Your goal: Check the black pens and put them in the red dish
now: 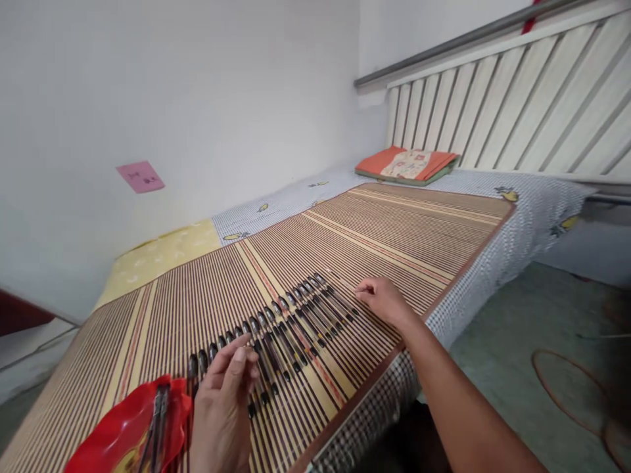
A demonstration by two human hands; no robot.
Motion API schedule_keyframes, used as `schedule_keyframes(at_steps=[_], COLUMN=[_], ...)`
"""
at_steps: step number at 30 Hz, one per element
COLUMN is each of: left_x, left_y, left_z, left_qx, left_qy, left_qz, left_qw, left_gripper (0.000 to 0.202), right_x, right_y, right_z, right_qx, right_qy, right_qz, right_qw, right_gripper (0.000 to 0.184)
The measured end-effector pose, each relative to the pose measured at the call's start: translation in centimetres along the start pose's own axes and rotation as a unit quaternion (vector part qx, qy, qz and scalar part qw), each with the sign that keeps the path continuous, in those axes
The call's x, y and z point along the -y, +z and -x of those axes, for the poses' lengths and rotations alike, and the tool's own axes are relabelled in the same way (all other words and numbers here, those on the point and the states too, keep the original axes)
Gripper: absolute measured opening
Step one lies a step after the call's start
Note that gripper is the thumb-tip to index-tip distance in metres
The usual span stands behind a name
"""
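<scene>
A slanting row of slim pens [296, 315] with black ends and clear-looking barrels lies side by side on a striped bamboo mat [384, 243]. My left hand [224, 401] is over the near left part of the row, its thumb and fingers drawn together. It covers some of the pens, and anything in its grip is hidden. Just past the row's far right end, my right hand [382, 299] is close above the mat with its fingertips pinched. Whatever they may hold is too small to make out. Left of my left hand, a red wavy-edged dish [133, 420] holds several more pens [158, 420].
The mat lies on a bed with a checked, pineapple-patterned sheet [542, 197] and a yellow cloth [162, 253]. A folded orange cloth bundle [409, 163] lies near the white slatted headboard [468, 98]. A pink note [140, 177] is on the wall. On the floor lies a cable [566, 358].
</scene>
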State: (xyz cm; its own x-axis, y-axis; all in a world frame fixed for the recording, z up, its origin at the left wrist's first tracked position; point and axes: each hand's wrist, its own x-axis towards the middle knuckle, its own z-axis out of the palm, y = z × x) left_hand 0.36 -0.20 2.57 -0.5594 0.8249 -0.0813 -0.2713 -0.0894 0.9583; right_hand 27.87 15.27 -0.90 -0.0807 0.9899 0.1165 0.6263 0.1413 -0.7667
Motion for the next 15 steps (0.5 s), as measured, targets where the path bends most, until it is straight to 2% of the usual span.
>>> schedule_keyframes(at_steps=[3, 5, 15], left_x=[0.1, 0.3, 0.7], left_y=[0.0, 0.0, 0.0], left_z=[-0.1, -0.1, -0.1], left_qx=[0.014, 0.021, 0.038], left_qy=[-0.007, -0.010, -0.009], left_qz=[-0.018, -0.028, -0.040], left_qw=[1.000, 0.999, 0.998], left_gripper=[0.051, 0.051, 0.050], right_x=[-2.1, -2.6, -1.8], right_y=[0.6, 1.2, 1.9], right_z=[-0.5, -0.5, -0.6], right_qx=[-0.002, 0.009, 0.040], right_qy=[0.045, 0.063, 0.081], right_qz=[0.060, 0.096, 0.180], right_qw=[0.997, 0.993, 0.979], right_gripper=[0.013, 0.014, 0.014])
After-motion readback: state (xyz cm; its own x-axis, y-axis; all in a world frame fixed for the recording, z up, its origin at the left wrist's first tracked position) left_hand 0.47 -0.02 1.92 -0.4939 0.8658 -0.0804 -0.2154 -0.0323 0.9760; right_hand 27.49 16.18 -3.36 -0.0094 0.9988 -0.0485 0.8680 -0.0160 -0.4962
